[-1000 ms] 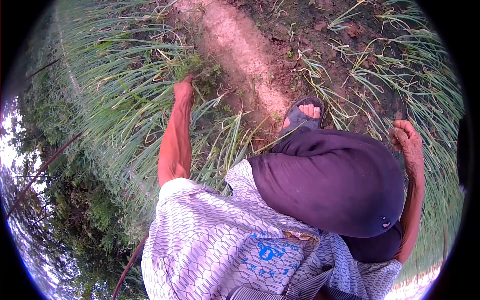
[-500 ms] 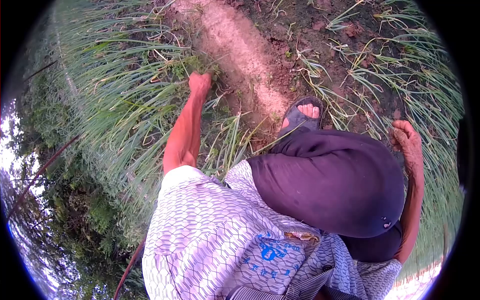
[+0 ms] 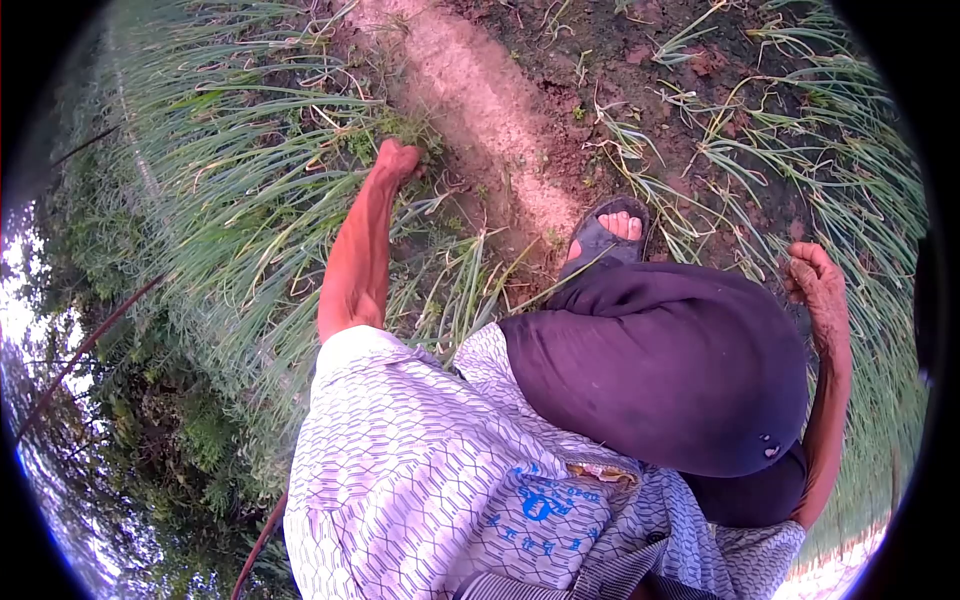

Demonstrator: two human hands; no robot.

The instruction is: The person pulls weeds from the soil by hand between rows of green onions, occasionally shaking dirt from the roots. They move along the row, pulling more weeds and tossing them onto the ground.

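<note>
My left hand reaches out to a small feathery green weed at the edge of the onion-like plants. Its fingers are closed at the weed's base, and the fist hides the stems. Beyond my bent knee, my right hand hangs beside more long green leaves. Soil coats its curled fingers, and whatever lies inside them is hidden.
A sandalled foot rests on the soil in front of me. A pale strip of bare earth runs between the plant rows. Scattered, drooping plants grow to its right. Bushes stand at the far left.
My left fist has drawn slightly back and left, and more of the feathery weed shows beyond it. My right hand has barely moved.
</note>
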